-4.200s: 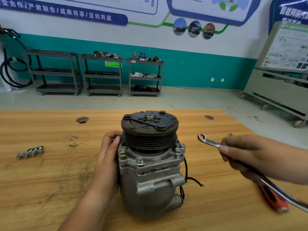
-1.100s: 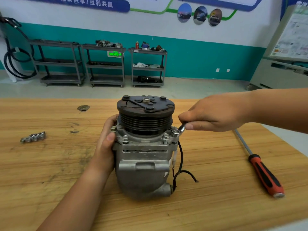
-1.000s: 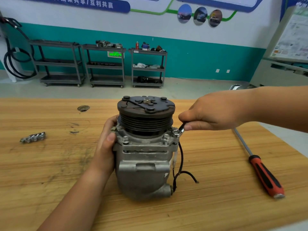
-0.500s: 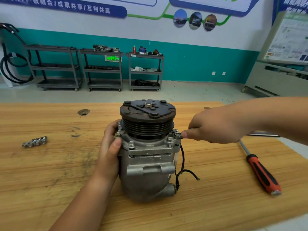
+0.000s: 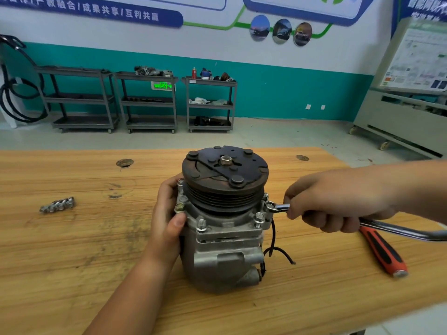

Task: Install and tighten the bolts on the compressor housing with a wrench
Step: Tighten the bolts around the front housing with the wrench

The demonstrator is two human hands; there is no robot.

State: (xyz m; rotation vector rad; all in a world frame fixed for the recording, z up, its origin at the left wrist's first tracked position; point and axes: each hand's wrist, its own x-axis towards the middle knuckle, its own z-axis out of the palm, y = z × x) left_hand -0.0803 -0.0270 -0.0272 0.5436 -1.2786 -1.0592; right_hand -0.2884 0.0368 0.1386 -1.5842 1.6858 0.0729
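Grey cast-metal compressor housing (image 5: pixel 225 257), black ribbed pulley (image 5: pixel 222 197) on top: stands upright mid wooden bench (image 5: pixel 72 262). Likely heavy and rigid; best braced at the flank below the flange (image 5: pixel 229 224). Left hand (image 5: pixel 169 221) wraps that flank. Right hand (image 5: pixel 338 204) curls round slim chrome wrench (image 5: pixel 281 207), ring end seated on right-side bolt (image 5: pixel 269 204).

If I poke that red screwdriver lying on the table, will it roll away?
Probably a bit: the screwdriver has a roundish handle and lies flat on the wooden table. Its black grip strips look rubbery, so it likely stops soon. It seems stiff, not floppy.
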